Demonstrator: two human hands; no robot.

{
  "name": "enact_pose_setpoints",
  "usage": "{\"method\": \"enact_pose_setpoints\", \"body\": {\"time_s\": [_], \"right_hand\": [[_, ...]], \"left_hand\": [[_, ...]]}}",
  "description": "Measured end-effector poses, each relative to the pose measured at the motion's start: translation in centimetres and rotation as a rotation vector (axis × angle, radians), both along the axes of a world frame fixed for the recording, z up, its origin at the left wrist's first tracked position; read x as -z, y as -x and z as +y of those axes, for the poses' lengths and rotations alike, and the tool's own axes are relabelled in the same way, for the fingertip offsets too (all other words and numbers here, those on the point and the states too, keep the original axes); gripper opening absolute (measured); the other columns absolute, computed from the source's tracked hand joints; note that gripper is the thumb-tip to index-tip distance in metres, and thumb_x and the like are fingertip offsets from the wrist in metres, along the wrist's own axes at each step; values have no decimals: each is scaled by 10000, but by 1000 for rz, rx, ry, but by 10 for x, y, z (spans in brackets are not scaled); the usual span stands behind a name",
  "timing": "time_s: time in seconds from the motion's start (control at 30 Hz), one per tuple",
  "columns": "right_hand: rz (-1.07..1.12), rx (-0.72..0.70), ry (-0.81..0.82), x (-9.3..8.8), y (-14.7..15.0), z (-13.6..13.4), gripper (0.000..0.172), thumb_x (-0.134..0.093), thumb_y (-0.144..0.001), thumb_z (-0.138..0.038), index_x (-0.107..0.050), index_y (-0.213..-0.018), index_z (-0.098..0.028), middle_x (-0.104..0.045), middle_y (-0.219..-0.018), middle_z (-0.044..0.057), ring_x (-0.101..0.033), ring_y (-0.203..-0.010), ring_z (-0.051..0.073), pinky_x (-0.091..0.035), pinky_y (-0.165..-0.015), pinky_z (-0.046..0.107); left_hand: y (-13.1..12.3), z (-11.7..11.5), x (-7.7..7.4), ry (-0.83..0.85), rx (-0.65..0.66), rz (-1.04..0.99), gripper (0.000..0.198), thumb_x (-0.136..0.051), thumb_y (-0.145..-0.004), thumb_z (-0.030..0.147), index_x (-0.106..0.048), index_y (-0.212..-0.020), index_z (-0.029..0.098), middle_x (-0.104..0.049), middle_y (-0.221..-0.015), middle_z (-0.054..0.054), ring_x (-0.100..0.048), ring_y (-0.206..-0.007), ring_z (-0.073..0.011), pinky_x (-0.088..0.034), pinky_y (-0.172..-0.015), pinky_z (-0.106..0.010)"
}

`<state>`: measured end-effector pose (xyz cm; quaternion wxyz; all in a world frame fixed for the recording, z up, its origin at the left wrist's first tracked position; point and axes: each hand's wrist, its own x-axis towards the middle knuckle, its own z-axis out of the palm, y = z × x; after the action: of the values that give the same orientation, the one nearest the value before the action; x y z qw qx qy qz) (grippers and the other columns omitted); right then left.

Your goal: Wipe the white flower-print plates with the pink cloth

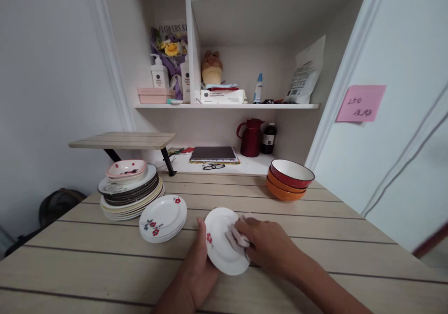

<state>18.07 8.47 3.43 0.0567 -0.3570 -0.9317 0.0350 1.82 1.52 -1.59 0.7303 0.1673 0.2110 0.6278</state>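
Note:
A small white plate [224, 260] with a red flower on its rim is tilted up above the table, in front of me. My left hand [201, 267] grips it from the left, thumb along the rim and the fingers hidden beneath. Against the plate's face, my right hand [262, 239] presses a crumpled pale cloth [238, 237], fingers closed around it. Just left of my hands lies a short stack of matching flowered plates [164, 216].
Larger plates [131, 197] are piled at the left, topped by a pink-rimmed dish [126, 168]. Nested red and orange bowls [290, 178] stand at the back right. Behind are a small raised stand [122, 140], a laptop [213, 153], glasses [213, 166] and a dark red jug [251, 137].

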Motion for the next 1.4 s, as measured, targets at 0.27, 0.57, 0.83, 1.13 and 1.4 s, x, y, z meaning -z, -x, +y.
{"method": "enact_pose_setpoints", "body": {"time_s": [0.27,0.57,0.83,1.13,1.4], "right_hand": [[237,-127,65,1,23,-29,405,-505,-788,-219,-471,-1188,-275,-622,-1158,46,-609,-904,200,-379,-697,264],[-12,69,8,0,6,0,286,-462,-792,-205,-549,-1063,-234,-644,-1093,105,-645,-802,237,-365,-633,300],[197,-261,181,-12,7,-33,240,-520,-790,-227,-540,-1027,-253,-663,-1000,6,-609,-818,166,-346,-625,251],[154,70,55,1,6,6,282,-468,-811,-199,-555,-1075,-248,-636,-1068,54,-620,-859,197,-360,-679,272],[72,-180,170,-9,1,-16,149,-546,-718,-177,-559,-853,-236,-686,-889,-7,-610,-771,169,-309,-633,253]], "left_hand": [[-3,-3,1,-50,146,-51,771,-354,-823,704,-510,-1327,141,-613,-1261,-167,-502,-1250,-295,-269,-1108,-444],[0,1,2,-4,26,34,695,-397,-867,616,-459,-1369,139,-602,-1280,-165,-507,-1249,-278,-284,-1106,-437],[-1,-6,-5,53,165,49,774,-376,-827,695,-563,-1262,83,-660,-1177,-177,-522,-1230,-294,-299,-1096,-422],[-4,1,-1,-2,41,13,639,-400,-882,585,-465,-1371,180,-587,-1309,-139,-495,-1262,-273,-276,-1110,-428],[-3,-5,-8,10,124,-6,690,-378,-871,626,-519,-1322,125,-621,-1254,-158,-508,-1247,-289,-296,-1102,-432]]}}
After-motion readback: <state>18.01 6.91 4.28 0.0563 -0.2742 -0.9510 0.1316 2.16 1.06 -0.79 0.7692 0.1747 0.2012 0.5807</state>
